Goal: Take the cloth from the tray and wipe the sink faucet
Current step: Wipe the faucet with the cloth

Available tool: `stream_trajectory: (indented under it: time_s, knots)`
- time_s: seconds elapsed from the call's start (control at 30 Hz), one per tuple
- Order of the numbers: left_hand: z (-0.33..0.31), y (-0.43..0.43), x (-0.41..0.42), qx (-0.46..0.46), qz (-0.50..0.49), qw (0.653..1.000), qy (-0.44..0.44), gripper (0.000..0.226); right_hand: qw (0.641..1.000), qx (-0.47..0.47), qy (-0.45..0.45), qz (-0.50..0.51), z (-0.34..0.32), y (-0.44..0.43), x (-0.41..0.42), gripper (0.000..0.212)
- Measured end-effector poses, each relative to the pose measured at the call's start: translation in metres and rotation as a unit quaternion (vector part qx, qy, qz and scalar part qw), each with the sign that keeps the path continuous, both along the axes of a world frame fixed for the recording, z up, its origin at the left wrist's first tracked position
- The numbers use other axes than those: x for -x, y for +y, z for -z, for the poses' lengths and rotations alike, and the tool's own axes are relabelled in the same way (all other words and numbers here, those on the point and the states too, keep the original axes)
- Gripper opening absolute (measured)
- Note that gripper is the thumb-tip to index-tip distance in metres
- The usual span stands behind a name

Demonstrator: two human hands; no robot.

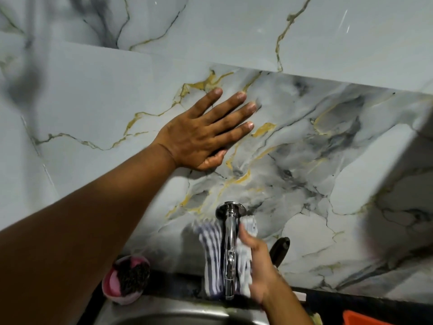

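With my left hand (199, 137) spread flat on the marble wall tile (304, 141), my right hand (257, 273) gripped the striped cloth (212, 259) wrapped behind the chrome faucet (230, 242), so wiping was underway, not finished.

The left arm reaches up and forward from the lower left, bare to beyond the elbow, the wrist bent back. The left hand (201, 134) is spread flat, palm away from the camera, four fingers straight and slightly fanned, thumb tucked under at the lower edge. The right forearm comes up from the bottom edge, right of centre. The right hand (257, 268) is curled in a grip, thumb uppermost, knuckles toward the right, somewhat blurred.
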State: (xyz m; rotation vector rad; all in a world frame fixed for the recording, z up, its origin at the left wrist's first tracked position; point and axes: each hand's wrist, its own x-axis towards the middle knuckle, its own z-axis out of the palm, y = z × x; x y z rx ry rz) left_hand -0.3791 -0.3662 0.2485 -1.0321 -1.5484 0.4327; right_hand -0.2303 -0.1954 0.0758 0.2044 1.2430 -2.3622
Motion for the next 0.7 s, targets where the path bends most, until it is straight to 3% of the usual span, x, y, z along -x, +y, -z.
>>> stream_trajectory:
  time_s: [0.13,0.23,0.3,0.4,0.47,0.53,0.6,0.67,0.7]
  knots:
    - [0.001,0.0,0.0,0.001,0.006,1.0,-0.002,0.07,0.998,0.051,-0.031,0.013,0.001,-0.005,0.004,0.061]
    - [0.002,-0.001,0.001,0.012,0.002,1.0,-0.018,0.07,0.993,0.014,-0.12,0.004,0.028,0.006,-0.01,0.046]
    - [0.003,-0.002,-0.003,0.016,0.007,0.999,-0.036,0.069,0.992,-0.071,-0.106,-0.018,0.042,0.02,-0.024,0.042]
    - [0.007,0.007,-0.022,-0.026,-0.004,0.994,-0.102,0.069,0.987,-0.152,-0.01,-0.046,0.035,0.04,-0.047,0.059]
    - [0.017,0.022,-0.051,-0.081,-0.049,0.976,-0.197,0.07,0.99,-0.14,0.005,-0.016,0.024,0.057,-0.052,0.072]
    - [0.036,0.042,-0.093,-0.135,-0.069,0.937,-0.316,0.059,0.993,-0.117,0.007,-0.004,-0.002,0.07,-0.063,0.061]
    - [0.062,0.063,-0.144,-0.197,-0.071,0.867,-0.452,0.035,0.994,-0.1,0.021,0.049,-0.021,0.085,-0.086,0.047]
    - [0.091,0.073,-0.19,-0.263,-0.11,0.765,-0.578,0.027,0.997,-0.039,0.025,0.057,-0.023,0.098,-0.114,0.046]
    - [0.101,0.087,-0.215,-0.283,-0.135,0.69,-0.653,0.035,0.996,-0.032,0.027,0.076,-0.023,0.108,-0.131,0.046]
